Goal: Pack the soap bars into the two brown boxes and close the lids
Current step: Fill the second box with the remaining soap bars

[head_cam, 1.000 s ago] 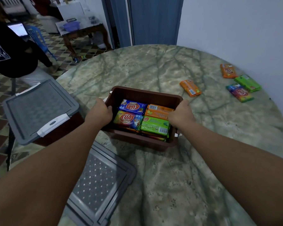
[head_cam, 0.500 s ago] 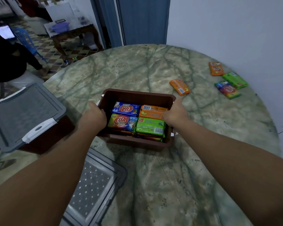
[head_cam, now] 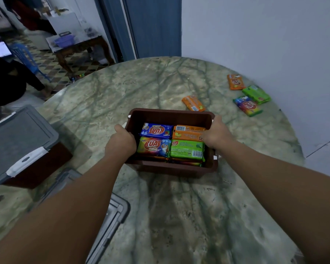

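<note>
Open box (head_cam: 171, 116) slid farther from closed box (head_cam: 17, 147) (slightly)

Brown box (head_cam: 171, 169) on green-veined marble table (head_cam: 189, 216)

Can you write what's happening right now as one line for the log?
left hand: grips open brown box | right hand: grips box | four soap bars loose on table | lid off

both arms outstretched, left hand (head_cam: 120, 142) and right hand (head_cam: 216, 132) curled, gripping.
</note>
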The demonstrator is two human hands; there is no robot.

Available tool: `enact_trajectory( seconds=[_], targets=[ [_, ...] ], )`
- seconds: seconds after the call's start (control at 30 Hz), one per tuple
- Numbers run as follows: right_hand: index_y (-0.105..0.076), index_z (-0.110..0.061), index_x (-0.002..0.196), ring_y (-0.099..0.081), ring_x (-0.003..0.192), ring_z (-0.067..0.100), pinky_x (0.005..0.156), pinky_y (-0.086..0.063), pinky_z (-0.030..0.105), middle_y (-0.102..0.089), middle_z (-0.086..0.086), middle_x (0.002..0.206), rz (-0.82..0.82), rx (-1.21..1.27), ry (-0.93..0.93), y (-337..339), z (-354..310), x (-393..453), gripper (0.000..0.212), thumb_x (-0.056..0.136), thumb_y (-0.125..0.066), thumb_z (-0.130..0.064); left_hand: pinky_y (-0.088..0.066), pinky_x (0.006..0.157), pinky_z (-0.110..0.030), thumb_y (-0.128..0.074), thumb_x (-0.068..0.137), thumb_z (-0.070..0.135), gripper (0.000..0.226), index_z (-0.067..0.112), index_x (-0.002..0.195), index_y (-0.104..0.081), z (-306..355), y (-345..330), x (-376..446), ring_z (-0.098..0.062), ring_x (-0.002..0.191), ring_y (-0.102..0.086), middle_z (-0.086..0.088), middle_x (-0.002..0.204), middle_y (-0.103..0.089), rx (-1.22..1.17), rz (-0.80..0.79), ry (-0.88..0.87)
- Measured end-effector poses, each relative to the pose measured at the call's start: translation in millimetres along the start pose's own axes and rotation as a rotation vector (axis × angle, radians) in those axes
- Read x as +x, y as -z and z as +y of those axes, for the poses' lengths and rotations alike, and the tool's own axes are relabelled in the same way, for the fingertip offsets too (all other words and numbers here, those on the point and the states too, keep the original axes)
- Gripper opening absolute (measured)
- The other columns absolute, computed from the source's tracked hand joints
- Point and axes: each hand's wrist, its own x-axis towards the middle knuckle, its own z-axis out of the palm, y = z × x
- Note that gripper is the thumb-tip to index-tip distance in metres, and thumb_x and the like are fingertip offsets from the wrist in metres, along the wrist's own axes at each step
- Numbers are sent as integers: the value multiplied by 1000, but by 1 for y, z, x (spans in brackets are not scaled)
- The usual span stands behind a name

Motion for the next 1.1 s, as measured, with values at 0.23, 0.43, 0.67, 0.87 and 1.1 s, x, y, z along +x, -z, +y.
enact_trajectory(
  seconds=[0.23,0.43,0.67,0.87,1.1],
  targets=[
    [-43,-12,125,-61,114,35,85,-49,39,-62,13,122,19,-33,-6,45,35,23,45,88,-68,-20,-48,79,-45,-40,103,22,35,-3,126,-34,61,-11,-16,-44,101,-64,-26,112,-65,-55,-86,36],
    [-40,-14,119,-61,112,38,82,-46,41,-62,16,119,40,-74,-15,82,62,45,37,90,-63,-17,-42,84,-40,-41,103,19,49,-2,146,-28,118,-21,-27,-42,116,-59,-24,130,-58,-23,-141,58],
    [-41,-17,130,-60,114,37,95,-51,48,-63,14,124,19,-35,-32,115,82,69,49,87,-64,-17,-39,83,-38,-42,104,15,51,-7,146,-22,167,-31,-42,-40,122,-57,-26,135,-54,23,-147,78],
    [-44,-15,134,-59,115,35,82,-43,37,-61,14,125,9,-17,7,136,94,92,51,88,-65,-13,-45,94,-42,-44,100,14,60,1,153,-18,196,-44,-48,-39,119,-58,-23,134,-55,-36,-140,147],
    [-42,-13,130,-59,112,36,84,-47,41,-60,14,122,-11,-67,28,136,99,101,46,89,-63,-16,-44,90,-41,-45,101,16,58,-1,150,-20,200,-41,-53,-40,121,-56,-25,136,-54,-113,-186,195]
  ],
)
